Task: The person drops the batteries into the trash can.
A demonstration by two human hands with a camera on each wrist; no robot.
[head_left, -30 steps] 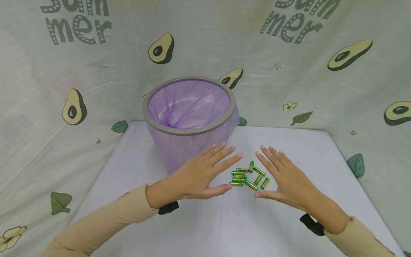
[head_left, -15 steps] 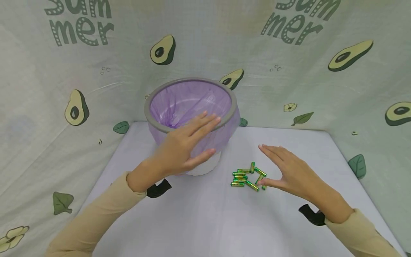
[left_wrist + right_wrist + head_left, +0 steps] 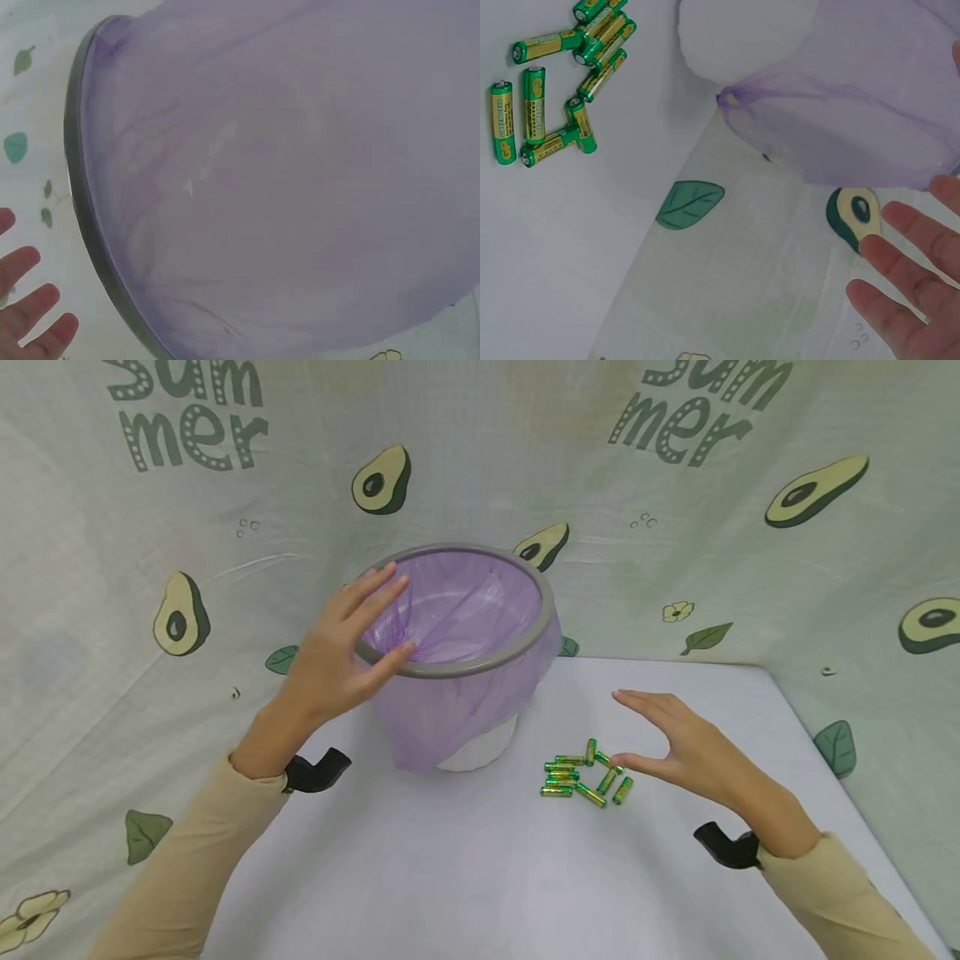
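In the head view, a trash can [image 3: 465, 710] with a grey rim and a purple liner bag stands toward the back of the table. My left hand [image 3: 330, 647] overlaps the left side of its rim, fingers extended and thumb spread. In the left wrist view those fingers [image 3: 34, 307] show beside the rim [image 3: 82, 172], holding nothing. Several green and gold batteries [image 3: 570, 777] lie in a loose cluster right of the can. Just right of them hovers my right hand [image 3: 690, 747], fingers reaching forward, thumb apart, nothing in it. The right wrist view shows the batteries [image 3: 562, 90] up close.
A white table [image 3: 465, 877] carries everything. Behind and beside it hangs a pale cloth [image 3: 720, 552] printed with avocados and leaves. Black wrist bands [image 3: 727, 846] sit on both forearms.
My left hand has moved left and upward from beside the batteries, across the front of the can, to its left rim. My right hand has shifted slightly right and stays near the batteries.
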